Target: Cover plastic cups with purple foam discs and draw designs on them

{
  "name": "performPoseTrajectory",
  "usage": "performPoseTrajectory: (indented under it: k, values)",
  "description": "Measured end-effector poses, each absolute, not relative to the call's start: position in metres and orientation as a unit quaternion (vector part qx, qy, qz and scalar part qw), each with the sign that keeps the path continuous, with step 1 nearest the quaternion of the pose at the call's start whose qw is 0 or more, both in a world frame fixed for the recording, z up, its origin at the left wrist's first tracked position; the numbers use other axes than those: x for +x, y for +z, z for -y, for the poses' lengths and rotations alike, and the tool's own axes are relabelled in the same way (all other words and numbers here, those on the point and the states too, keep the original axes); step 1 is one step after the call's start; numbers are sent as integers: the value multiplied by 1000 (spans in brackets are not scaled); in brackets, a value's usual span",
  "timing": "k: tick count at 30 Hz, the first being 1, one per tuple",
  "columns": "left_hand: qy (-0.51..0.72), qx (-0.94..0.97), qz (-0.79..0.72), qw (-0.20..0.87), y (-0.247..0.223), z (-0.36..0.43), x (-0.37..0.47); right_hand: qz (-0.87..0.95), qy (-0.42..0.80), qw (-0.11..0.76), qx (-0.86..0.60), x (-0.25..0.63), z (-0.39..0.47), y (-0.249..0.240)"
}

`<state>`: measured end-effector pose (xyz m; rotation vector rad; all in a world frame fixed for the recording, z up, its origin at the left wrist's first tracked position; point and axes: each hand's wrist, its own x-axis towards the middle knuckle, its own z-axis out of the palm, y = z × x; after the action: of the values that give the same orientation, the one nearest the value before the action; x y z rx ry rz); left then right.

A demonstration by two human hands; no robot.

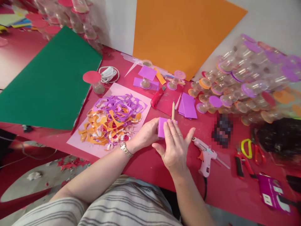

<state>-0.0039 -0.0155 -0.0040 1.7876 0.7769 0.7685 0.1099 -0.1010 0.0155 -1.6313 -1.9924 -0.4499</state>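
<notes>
Near the table's front edge, a small purple foam piece (161, 128) lies between my two hands. My left hand (148, 133) holds it from the left side, its fingers partly hidden. Over its right part rests my right hand (174, 141), palm down, with fingers stretched out and the thumb apart. A wooden stick tool (173, 110) stands out just beyond my right fingertips. To the right of that is a stack of purple rectangles (188, 106). A red cutter (158, 98) lies farther back. Two small hourglass-shaped pieces (145, 83) stand behind it with purple foam.
Colourful foam scraps (113, 119) cover a pink sheet (107, 153) on the left. A green board (51, 84) and an orange board (181, 34) stand behind. At right are a glue gun (207, 155), red-handled pliers (245, 164), yellow-handled scissors (246, 148) and many hourglass pieces (237, 73).
</notes>
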Motion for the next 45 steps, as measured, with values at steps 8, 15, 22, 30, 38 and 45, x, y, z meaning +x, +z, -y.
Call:
performPoseTrajectory:
  k: [8,15,22,30,38,45]
  values:
    - [310,753,-322,483,-5,12,-6,740,-154,260,-601,104,102,9]
    - [264,742,-330,520,-1,14,-8,742,-152,261,-598,106,104,9]
    - [322,763,-341,444,-15,17,-3,737,-172,267,-597,108,104,11]
    - [295,752,-297,510,-8,14,-10,736,-167,268,-599,108,102,8]
    - [311,724,-332,519,-12,16,-4,731,-166,269,-604,108,102,7]
    - [314,720,-334,522,-16,15,-7,735,-161,266,-602,107,103,5]
